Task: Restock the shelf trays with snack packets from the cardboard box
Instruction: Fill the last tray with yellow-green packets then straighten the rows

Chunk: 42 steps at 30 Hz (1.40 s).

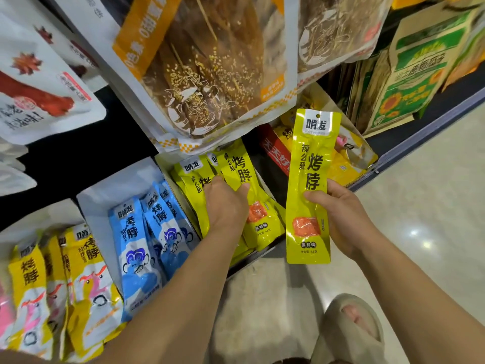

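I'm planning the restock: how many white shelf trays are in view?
3. The left tray holds yellow-and-pink packets; middle tray holds blue packets; right tray holds lime packets, which the left hand grips. The right hand holds one lime packet. More trays may be hidden.

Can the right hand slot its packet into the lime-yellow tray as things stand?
Probably yes: right hand holds the packet just beside the tray, nothing between. Left hand grips the stocked packets there, so space looks tight.
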Each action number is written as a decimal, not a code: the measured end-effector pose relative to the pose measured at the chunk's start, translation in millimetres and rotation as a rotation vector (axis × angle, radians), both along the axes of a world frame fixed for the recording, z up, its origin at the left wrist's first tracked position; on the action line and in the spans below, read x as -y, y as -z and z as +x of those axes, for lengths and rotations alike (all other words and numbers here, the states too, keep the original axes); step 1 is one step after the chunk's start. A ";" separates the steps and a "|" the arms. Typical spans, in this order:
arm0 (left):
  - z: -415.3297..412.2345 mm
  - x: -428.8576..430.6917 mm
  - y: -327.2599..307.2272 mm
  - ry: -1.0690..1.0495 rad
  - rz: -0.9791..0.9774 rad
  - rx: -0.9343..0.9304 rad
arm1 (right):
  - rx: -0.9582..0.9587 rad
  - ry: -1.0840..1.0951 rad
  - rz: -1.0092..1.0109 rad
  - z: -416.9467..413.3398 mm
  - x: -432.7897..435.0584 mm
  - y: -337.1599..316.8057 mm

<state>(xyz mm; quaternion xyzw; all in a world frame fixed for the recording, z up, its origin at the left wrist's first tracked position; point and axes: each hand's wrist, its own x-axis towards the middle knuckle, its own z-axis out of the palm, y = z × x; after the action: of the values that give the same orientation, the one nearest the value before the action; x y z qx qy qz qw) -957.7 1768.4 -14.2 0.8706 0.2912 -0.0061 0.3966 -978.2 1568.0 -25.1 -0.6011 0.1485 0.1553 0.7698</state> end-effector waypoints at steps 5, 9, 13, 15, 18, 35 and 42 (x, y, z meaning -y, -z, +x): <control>-9.0 1.7 0.1 -0.039 -0.045 -0.030 | -0.017 -0.009 -0.016 0.0 -6.5 -7.1; -20.6 0.1 -1.6 -0.044 -0.108 0.038 | -0.018 -0.052 -0.125 5.4 -15.1 -17.7; -37.6 -10.9 -8.1 -0.037 -0.090 0.107 | -0.082 -0.177 -0.232 15.1 -26.7 -28.0; -47.6 -21.0 -11.9 -0.050 0.038 0.114 | -0.077 -0.220 -0.260 18.1 -35.6 -34.3; -61.1 -38.3 -12.7 -0.101 0.135 0.054 | -0.051 -0.277 -0.266 19.5 -54.0 -43.1; -87.7 -67.3 21.4 -0.230 -0.132 -0.002 | 0.146 -0.439 -0.700 26.1 -160.3 -17.5; -85.3 -65.5 16.5 -0.273 -0.147 0.051 | 0.287 -0.459 -0.924 12.8 -168.9 -12.1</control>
<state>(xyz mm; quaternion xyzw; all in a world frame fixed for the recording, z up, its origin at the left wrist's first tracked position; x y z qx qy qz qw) -1043.1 1833.9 -30.7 0.7912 0.3956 0.0486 0.4638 -965.4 1736.9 -13.1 -0.9096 -0.0404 0.1543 0.3836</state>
